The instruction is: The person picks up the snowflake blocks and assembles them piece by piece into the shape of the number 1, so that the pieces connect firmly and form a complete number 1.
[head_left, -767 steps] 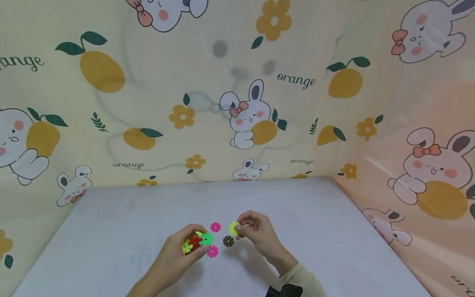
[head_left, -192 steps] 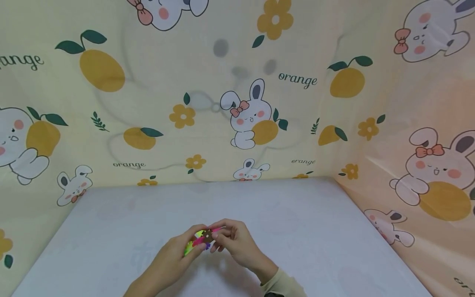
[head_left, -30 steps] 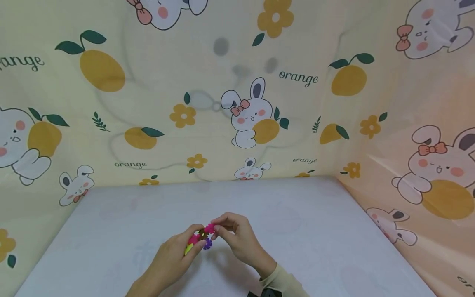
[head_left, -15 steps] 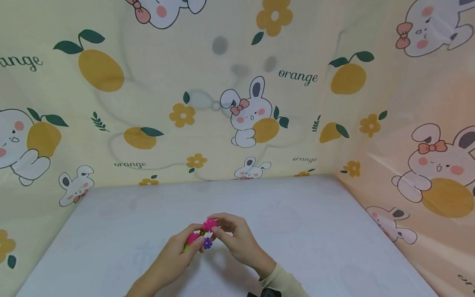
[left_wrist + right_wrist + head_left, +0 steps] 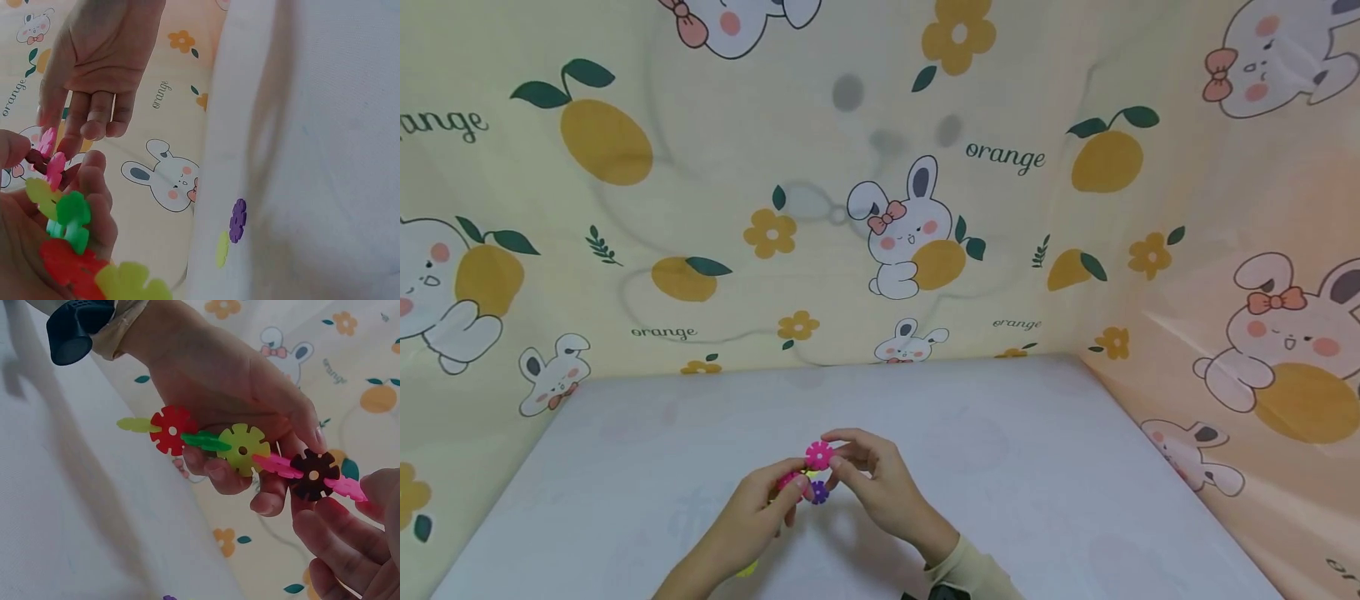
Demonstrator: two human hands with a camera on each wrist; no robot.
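Observation:
My left hand (image 5: 756,504) pinches a chain of interlocked notched plastic discs near its far end; the rest runs along the palm. In the right wrist view the chain shows a lime disc (image 5: 134,424), a red disc (image 5: 164,440), a green disc (image 5: 205,440), a yellow disc (image 5: 234,440), a pink disc (image 5: 275,465), a brown disc (image 5: 305,470) and a pink end disc (image 5: 345,487). My right hand (image 5: 883,487) pinches that end disc, which faces the head camera. In the head view the brown disc is mostly hidden by the hands.
A purple disc (image 5: 237,221) and a yellow-green disc (image 5: 222,249) lie side by side on the white table (image 5: 1037,475), below the hands. Patterned cloth (image 5: 715,167) rises behind the table and at its sides.
The loose pink and brown discs from the earliest frame have joined the chain. Over the last second the chain has turned: the pink end disc faces me and the lime end shows below my left hand.

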